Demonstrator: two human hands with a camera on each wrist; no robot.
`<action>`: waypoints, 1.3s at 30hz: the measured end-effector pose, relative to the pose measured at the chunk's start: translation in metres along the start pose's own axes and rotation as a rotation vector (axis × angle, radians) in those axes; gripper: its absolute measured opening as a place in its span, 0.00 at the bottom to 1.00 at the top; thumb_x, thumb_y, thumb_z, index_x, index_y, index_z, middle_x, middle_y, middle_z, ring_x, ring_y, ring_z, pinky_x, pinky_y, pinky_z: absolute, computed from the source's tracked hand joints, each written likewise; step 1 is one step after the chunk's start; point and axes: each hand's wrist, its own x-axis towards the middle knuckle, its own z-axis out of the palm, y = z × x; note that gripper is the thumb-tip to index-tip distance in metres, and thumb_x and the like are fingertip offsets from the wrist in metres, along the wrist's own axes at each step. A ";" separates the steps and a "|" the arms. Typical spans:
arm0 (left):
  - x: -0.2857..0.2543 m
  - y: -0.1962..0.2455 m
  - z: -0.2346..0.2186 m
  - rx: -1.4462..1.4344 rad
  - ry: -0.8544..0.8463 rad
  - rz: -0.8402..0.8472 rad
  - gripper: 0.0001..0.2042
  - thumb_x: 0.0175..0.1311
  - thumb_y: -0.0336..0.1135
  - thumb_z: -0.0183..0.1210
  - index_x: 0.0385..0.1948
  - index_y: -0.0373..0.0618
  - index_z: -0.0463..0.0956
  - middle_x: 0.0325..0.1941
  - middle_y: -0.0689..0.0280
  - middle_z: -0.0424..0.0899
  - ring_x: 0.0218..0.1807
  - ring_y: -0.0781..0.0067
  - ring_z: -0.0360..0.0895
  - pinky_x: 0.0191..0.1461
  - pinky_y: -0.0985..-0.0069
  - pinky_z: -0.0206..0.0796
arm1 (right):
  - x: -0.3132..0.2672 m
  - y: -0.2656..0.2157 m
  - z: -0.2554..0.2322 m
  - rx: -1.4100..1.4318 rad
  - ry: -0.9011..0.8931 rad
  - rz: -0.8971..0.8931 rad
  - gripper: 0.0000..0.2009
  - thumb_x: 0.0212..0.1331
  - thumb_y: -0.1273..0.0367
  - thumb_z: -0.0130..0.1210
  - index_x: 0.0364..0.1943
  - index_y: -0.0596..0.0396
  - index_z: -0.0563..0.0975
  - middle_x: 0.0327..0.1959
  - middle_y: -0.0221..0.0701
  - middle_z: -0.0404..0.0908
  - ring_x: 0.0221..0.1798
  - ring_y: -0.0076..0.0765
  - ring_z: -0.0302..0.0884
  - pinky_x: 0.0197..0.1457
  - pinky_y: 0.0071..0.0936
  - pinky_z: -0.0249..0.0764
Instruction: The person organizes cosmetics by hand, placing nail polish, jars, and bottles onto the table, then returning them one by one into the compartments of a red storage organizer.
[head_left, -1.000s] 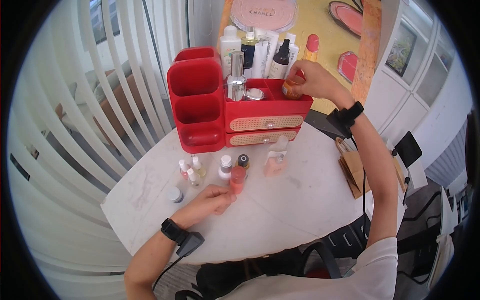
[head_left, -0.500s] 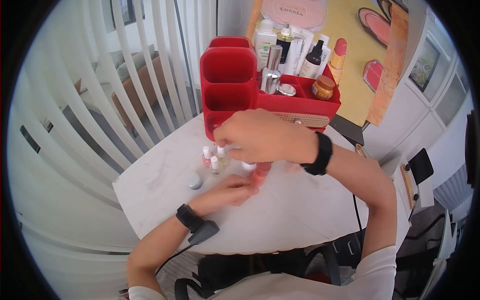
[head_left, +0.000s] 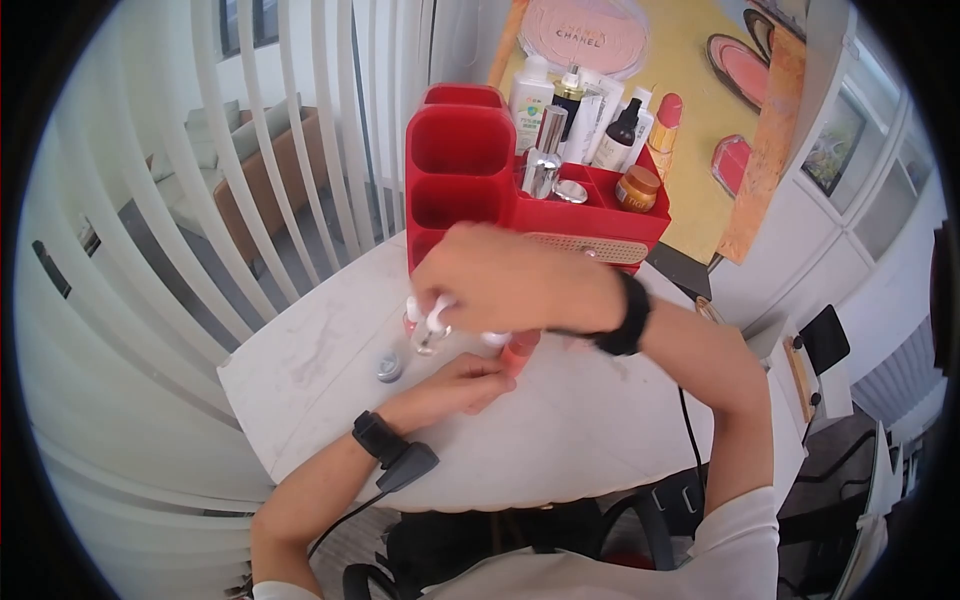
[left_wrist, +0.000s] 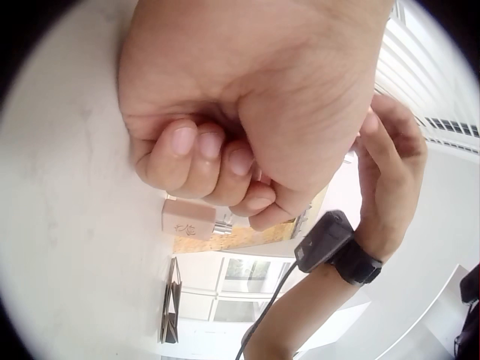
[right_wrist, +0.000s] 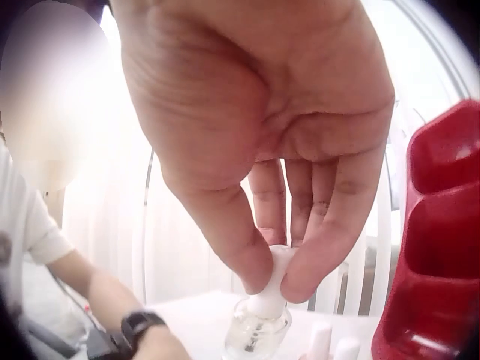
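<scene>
With thumb and fingertips, my right hand (head_left: 520, 280) pinches the white cap of a small clear nail polish bottle (right_wrist: 257, 330). Two more white-capped nail polish bottles stand beside it in the right wrist view, one a pink nail polish bottle (head_left: 410, 318). My left hand (head_left: 450, 388) rests on the table, its fingers (left_wrist: 187, 161) curled into the palm with nothing showing in them. Right at its knuckles is a coral-pink bottle (head_left: 517, 352). A small grey-lidded jar (head_left: 388, 366) lies to the left. An amber jar (head_left: 637, 190) sits in the red organizer's (head_left: 462, 145) right compartment.
A silver spray bottle (head_left: 543, 168) and a round silver compact (head_left: 570, 192) occupy the organizer's middle compartments. Behind them stand several bottles and tubes, including a dark pump bottle (head_left: 616, 138). White slats (head_left: 290, 150) border the table's left side. A pink perfume bottle (left_wrist: 189, 220) stands beyond my left hand.
My right hand has let go of the amber jar in the organizer, come left over the table and taken the clear nail polish bottle by its cap. The left hand stays beside the coral-pink bottle.
</scene>
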 end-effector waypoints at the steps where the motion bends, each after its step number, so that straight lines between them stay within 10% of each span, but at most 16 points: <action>1: 0.000 0.001 0.001 0.000 0.007 -0.013 0.18 0.73 0.39 0.52 0.19 0.52 0.60 0.18 0.79 0.52 0.20 0.85 0.46 0.24 0.78 0.39 | -0.002 -0.002 -0.028 0.066 -0.088 0.073 0.07 0.50 0.71 0.60 0.33 0.59 0.82 0.32 0.38 0.82 0.34 0.39 0.81 0.39 0.32 0.77; 9: -0.002 0.006 0.003 0.006 0.019 -0.033 0.18 0.73 0.40 0.52 0.20 0.52 0.59 0.18 0.79 0.51 0.20 0.86 0.46 0.24 0.79 0.38 | -0.069 0.031 -0.159 0.107 0.243 0.684 0.09 0.53 0.73 0.61 0.38 0.60 0.82 0.32 0.29 0.80 0.34 0.23 0.79 0.39 0.23 0.76; 21: -0.001 0.002 0.000 -0.074 -0.016 -0.051 0.16 0.72 0.40 0.54 0.21 0.51 0.64 0.19 0.80 0.54 0.21 0.87 0.49 0.25 0.81 0.40 | -0.086 0.129 -0.116 -0.259 0.338 0.690 0.10 0.48 0.75 0.64 0.36 0.64 0.82 0.31 0.45 0.84 0.39 0.42 0.84 0.45 0.34 0.78; 39: -0.002 0.003 0.001 -0.045 0.000 -0.052 0.18 0.73 0.38 0.53 0.19 0.52 0.61 0.18 0.79 0.52 0.20 0.86 0.46 0.24 0.79 0.38 | -0.085 0.131 -0.120 -0.125 0.193 0.757 0.09 0.47 0.76 0.64 0.35 0.62 0.84 0.30 0.39 0.85 0.37 0.36 0.84 0.43 0.30 0.78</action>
